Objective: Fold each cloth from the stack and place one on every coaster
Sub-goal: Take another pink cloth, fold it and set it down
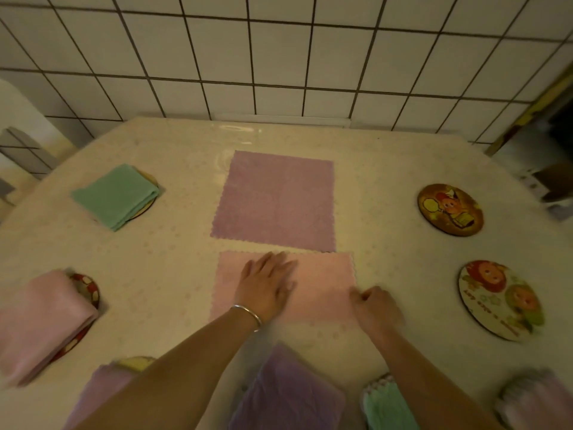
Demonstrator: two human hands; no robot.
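Tabletop (387, 187) under a pale floral cover; white tiled wall (279, 57) with dark grout along its far edge; silver bangle (248, 313) near the front edge.

Single head-worn wide-angle view, looking steeply down and forward over the cream floral-patterned table (387, 187), close above its near edge. Faces the white tiled wall (279, 57) behind the far edge. Straight lines bow outward.
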